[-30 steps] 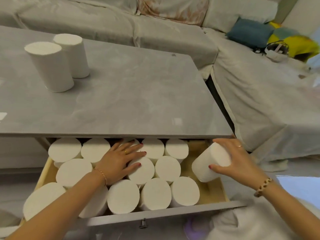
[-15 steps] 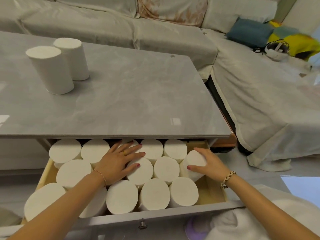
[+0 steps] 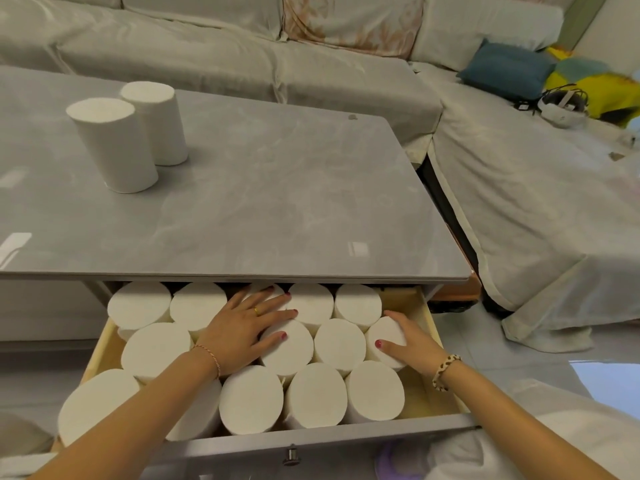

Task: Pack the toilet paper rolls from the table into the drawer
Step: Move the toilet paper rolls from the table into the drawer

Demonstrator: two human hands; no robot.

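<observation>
Right hand (image 3: 412, 344) curled round a roll (image 3: 386, 341) at the drawer's (image 3: 346, 436) right end, thumb on its top, fingers behind it. Left hand (image 3: 242, 327) flat, fingers spread over the rolls (image 3: 287, 346) mid-drawer.

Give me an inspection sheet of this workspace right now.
Surface: grey table, glossy top.
Job's things: two rolls on the table, upright, side by side; open drawer packed with upright rolls.
Clutter: nothing seen on the table.
Hands: left hand flat on drawer rolls; right hand cups the rightmost middle-row roll.
Cables: nothing seen.
Surroundings: covered sofa, teal cushion, headset.
</observation>
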